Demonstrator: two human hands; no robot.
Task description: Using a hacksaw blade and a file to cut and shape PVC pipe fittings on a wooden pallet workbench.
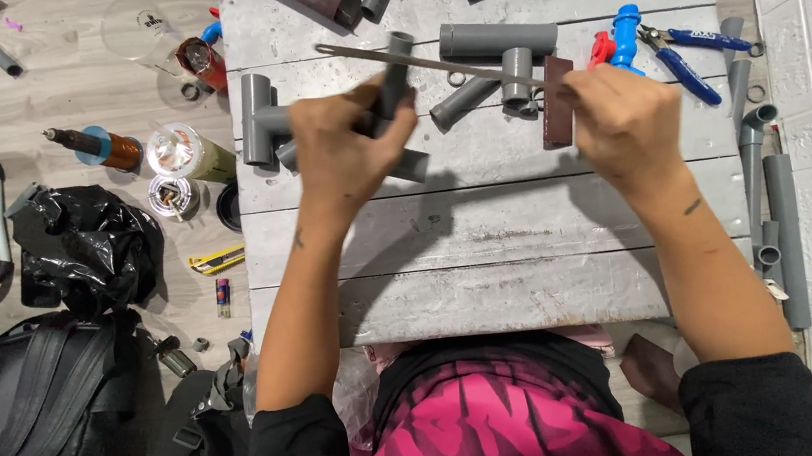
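Observation:
My left hand (349, 148) grips a short grey pipe piece (397, 73) that stands up from the grey wooden bench (492, 234). My right hand (623, 113) is closed on the handle end of a thin saw blade (429, 60), which runs leftward across the top of that pipe piece. A grey tee fitting (259, 121) lies just left of my left hand. A brown sanding block (557, 102) rests beside my right hand.
More grey pipes (497, 37) and fittings (516, 76) lie on the bench's far half, with blue-handled pliers (684, 53) at the right. Long pipes (782, 219) lean by the white wall. On the floor at left: glue cans (182, 151), a black plastic bag (81, 247), a dark backpack (34, 418).

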